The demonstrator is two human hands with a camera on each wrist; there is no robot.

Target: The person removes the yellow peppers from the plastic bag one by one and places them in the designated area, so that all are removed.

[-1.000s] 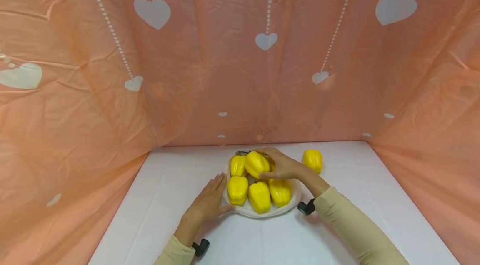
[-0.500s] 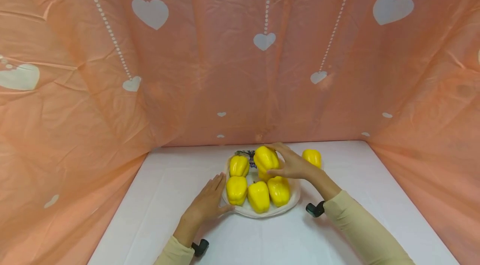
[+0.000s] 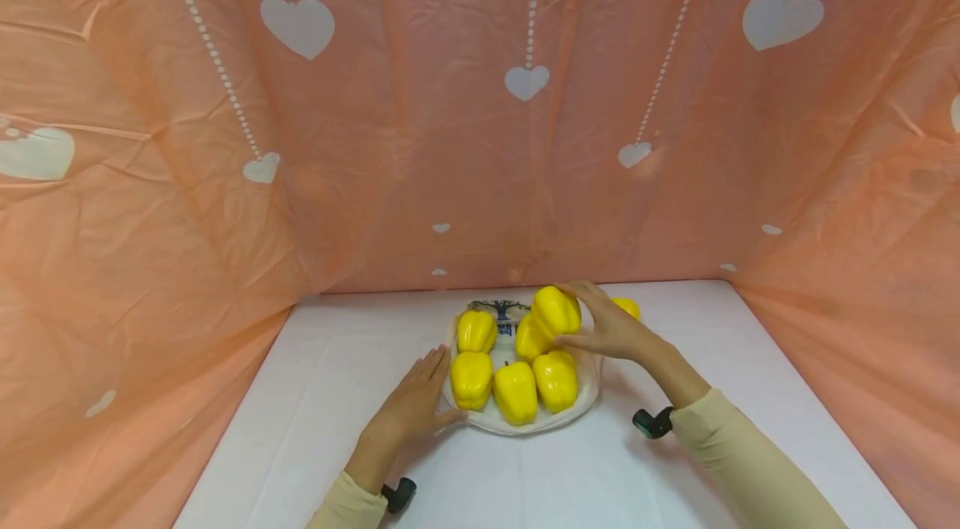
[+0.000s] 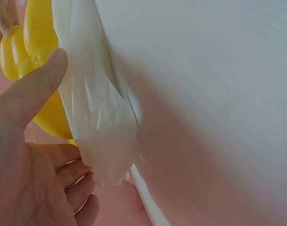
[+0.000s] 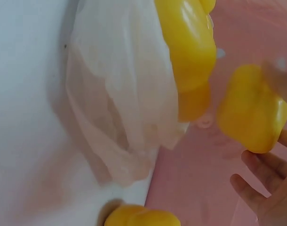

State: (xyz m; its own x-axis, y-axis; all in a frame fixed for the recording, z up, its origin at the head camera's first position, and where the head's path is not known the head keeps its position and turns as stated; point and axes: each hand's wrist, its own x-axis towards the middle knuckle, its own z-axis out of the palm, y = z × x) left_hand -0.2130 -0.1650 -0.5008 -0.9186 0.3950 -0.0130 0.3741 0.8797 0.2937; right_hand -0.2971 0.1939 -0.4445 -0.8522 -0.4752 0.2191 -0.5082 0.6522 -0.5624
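Observation:
My right hand [image 3: 606, 327] grips a yellow bell pepper [image 3: 557, 310] between thumb and fingers, above the back right of a soft white cloth bag [image 3: 504, 427]. The right wrist view shows this held pepper [image 5: 251, 110] apart from the bag's side. Inside the open bag sit several more yellow bell peppers, among them one at the front [image 3: 516, 393] and one at the back left [image 3: 476, 331]. My left hand [image 3: 414, 400] lies along the bag's left side with straight fingers. In the left wrist view its thumb [image 4: 42, 80] overlaps the bag's edge.
Another yellow bell pepper [image 3: 627, 307] lies on the white table [image 3: 315, 396] behind my right hand, partly hidden. A dark tree print [image 3: 501, 309] shows at the bag's back. Peach curtains [image 3: 480, 179] with white hearts stand behind and at both sides.
My right hand has carried its pepper rightward and up from the bag's middle, uncovering the print and the bag's inside. The pepper on the table is now more covered. My left hand stays put.

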